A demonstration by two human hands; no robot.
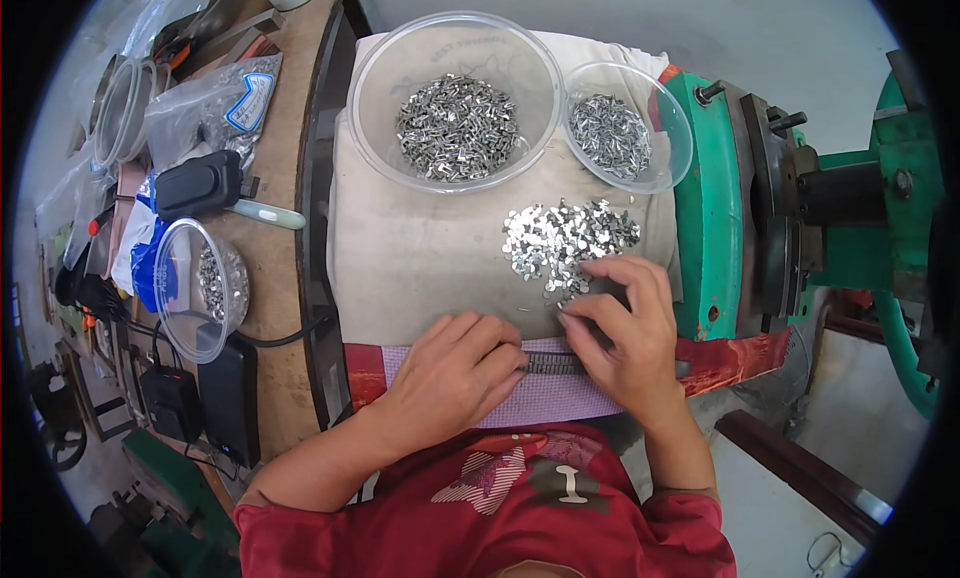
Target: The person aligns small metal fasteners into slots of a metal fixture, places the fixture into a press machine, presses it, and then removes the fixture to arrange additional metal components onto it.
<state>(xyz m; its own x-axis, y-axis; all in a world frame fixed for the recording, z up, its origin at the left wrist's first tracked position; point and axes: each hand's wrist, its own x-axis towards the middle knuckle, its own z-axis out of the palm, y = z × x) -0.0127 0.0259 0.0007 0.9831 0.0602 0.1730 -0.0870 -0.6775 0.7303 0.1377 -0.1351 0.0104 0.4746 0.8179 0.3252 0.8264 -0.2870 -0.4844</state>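
My left hand (455, 373) is closed at the left end of a dark, ribbed metal strip (553, 363), its fingertips pressed together there. The strip lies across the lower edge of the beige cloth and over a purple checked cloth. My right hand (630, 338) is above the strip's right part, thumb and index finger pinched on what looks like a small shiny metal piece. Just beyond those fingers spreads a loose pile of small flat metal pieces (560, 238). Its other fingers curl near the pile's lower right edge.
Behind the pile stand a large clear plastic tub (365, 118) and a smaller clear bowl (678, 138), both holding small metal parts. A green machine (708, 248) borders the right side. On the left, a wooden bench (285, 278) carries a tipped clear cup (235, 288), bags and black devices.
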